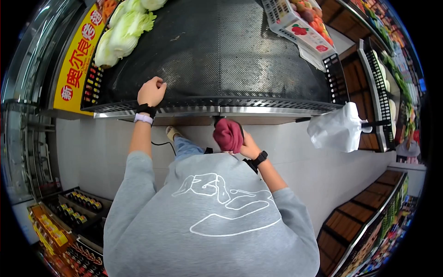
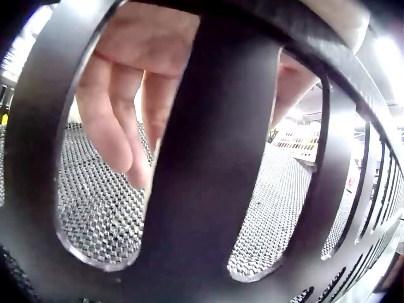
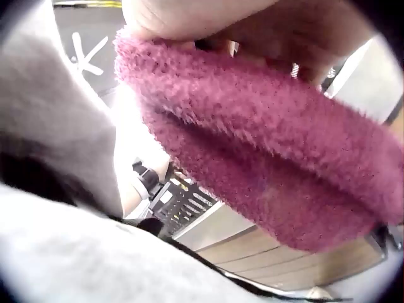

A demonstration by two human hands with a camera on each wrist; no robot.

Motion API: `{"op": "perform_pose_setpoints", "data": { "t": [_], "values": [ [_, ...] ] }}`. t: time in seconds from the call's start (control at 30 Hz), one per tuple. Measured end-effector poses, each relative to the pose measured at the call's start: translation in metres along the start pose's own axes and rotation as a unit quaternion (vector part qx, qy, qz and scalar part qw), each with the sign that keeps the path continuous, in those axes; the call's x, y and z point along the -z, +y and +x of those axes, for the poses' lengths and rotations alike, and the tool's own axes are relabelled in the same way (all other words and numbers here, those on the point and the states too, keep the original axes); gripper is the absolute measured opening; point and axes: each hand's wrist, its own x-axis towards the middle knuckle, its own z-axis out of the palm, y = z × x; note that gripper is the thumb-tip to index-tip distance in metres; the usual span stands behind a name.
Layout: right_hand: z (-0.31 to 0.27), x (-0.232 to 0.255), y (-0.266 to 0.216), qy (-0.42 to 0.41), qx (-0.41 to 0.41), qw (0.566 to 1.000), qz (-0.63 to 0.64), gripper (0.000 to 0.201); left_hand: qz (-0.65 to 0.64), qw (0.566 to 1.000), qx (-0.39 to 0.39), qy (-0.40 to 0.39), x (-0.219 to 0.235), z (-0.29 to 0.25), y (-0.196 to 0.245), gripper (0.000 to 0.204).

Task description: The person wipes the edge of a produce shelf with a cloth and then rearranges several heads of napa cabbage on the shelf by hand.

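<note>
In the head view a dark red cloth (image 1: 228, 135) is bunched in my right hand (image 1: 250, 147), in front of my body below the shelf's front edge. The right wrist view shows the fuzzy cloth (image 3: 265, 139) folded over, with my right hand (image 3: 252, 25) gripping its upper edge. My left hand (image 1: 152, 92) is over the front left of the black mesh shelf (image 1: 194, 60), fingers loosely bent, holding nothing. Through the slotted black rail (image 2: 208, 145) in the left wrist view, the left hand's fingers (image 2: 104, 136) hang down near the mesh; whether they touch it I cannot tell.
Chinese cabbages (image 1: 124, 37) lie at the shelf's back left beside a yellow sign (image 1: 78, 60). A white crate (image 1: 300, 32) of produce stands at the back right. A white plastic bag (image 1: 337, 128) hangs off the front right corner. Bottles fill racks at the lower left.
</note>
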Motion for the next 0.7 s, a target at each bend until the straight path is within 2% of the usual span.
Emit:
{"op": "perform_pose_setpoints", "data": {
  "t": [0.03, 0.1, 0.13, 0.17, 0.23, 0.27, 0.47, 0.57, 0.6, 0.63, 0.7],
  "values": [
    [0.007, -0.003, -0.003, -0.007, 0.001, 1.000, -0.001, 0.052, 0.006, 1.000, 0.009, -0.001, 0.000, 0.000, 0.001, 0.027],
    [0.026, -0.011, -0.009, 0.018, 0.165, 0.970, -0.176, 0.059, 0.005, 1.000, 0.015, 0.010, 0.001, -0.002, 0.000, 0.027],
    [0.038, -0.017, -0.002, 0.002, 0.160, 0.964, -0.213, 0.057, 0.003, 1.000, 0.020, 0.010, 0.002, -0.002, 0.002, 0.027],
    [0.050, -0.023, 0.004, 0.002, 0.189, 0.948, -0.255, 0.051, 0.001, 1.000, 0.026, 0.011, 0.003, -0.003, 0.002, 0.028],
    [0.063, -0.038, 0.004, 0.084, 0.224, 0.937, -0.254, 0.047, -0.001, 0.999, 0.028, 0.016, 0.002, -0.003, 0.001, 0.028],
    [0.070, -0.042, 0.008, 0.085, 0.236, 0.925, -0.285, 0.048, 0.000, 0.999, 0.032, 0.019, 0.001, -0.004, 0.001, 0.028],
    [0.086, -0.054, 0.016, 0.114, 0.162, 0.929, -0.312, 0.056, 0.003, 0.999, 0.039, 0.018, 0.000, -0.002, 0.003, 0.027],
    [0.093, -0.059, -0.010, 0.110, 0.156, 0.918, -0.348, 0.057, 0.016, 0.999, 0.031, 0.004, 0.004, -0.003, 0.008, 0.026],
    [0.097, -0.061, -0.010, 0.125, 0.136, 0.925, -0.331, 0.053, 0.017, 0.999, 0.034, 0.000, 0.003, -0.004, 0.006, 0.026],
    [0.097, -0.058, -0.010, 0.140, 0.153, 0.908, -0.364, 0.048, 0.019, 0.999, 0.029, 0.004, 0.002, -0.003, 0.005, 0.026],
    [0.100, -0.052, -0.012, 0.132, 0.077, 0.923, -0.352, 0.045, 0.019, 0.999, 0.028, 0.006, 0.000, -0.003, 0.004, 0.025]
  ]
}}
